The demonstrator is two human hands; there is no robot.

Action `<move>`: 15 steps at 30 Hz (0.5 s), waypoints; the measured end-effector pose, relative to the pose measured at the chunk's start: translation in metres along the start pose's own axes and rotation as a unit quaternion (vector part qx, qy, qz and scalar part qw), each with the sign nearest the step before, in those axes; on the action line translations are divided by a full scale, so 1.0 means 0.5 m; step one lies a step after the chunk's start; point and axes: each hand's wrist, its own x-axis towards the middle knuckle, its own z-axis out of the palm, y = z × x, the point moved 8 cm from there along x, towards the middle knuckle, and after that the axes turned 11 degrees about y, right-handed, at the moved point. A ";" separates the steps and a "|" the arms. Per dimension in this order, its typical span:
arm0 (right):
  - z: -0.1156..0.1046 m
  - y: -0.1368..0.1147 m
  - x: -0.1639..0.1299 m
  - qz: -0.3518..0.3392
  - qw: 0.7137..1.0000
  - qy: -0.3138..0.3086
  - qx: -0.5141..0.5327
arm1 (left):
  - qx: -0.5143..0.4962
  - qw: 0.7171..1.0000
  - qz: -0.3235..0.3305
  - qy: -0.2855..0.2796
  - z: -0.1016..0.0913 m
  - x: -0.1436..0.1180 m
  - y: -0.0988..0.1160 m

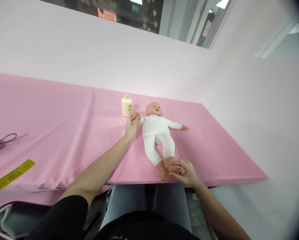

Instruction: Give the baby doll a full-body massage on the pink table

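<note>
A baby doll point(155, 128) in a white cloth body lies on its back on the pink-covered table, its head toward the wall and its feet near the front edge. My left hand point(131, 126) is closed around the doll's small hand on the left side. The fingers and thumb of my right hand point(186, 172) pinch the doll's foot on the right side. Beside the doll's head, just beyond my left hand, stands an upright pump bottle point(127, 105) of pale yellow liquid with a dark print on it. White smears show around the doll's mouth.
The pink cloth point(52, 133) covers the table, with wrinkles on the left. At the far left lie a yellow printed strip point(12, 177) and a dark object with a cord loop point(7, 137). White walls point(102, 53) border the back and right. A chair point(17, 216) is at lower left.
</note>
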 end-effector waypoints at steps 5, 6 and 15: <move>0.006 0.073 0.125 0.127 0.984 0.100 0.071 | 0.154 0.931 0.198 -0.266 0.118 -0.118 0.064; 0.016 0.094 0.144 0.163 0.974 0.117 0.100 | 0.175 0.914 0.214 -0.298 0.131 -0.134 0.065; 0.014 0.110 0.085 0.234 0.949 0.101 0.187 | 0.087 0.978 0.105 -0.155 0.066 -0.048 0.044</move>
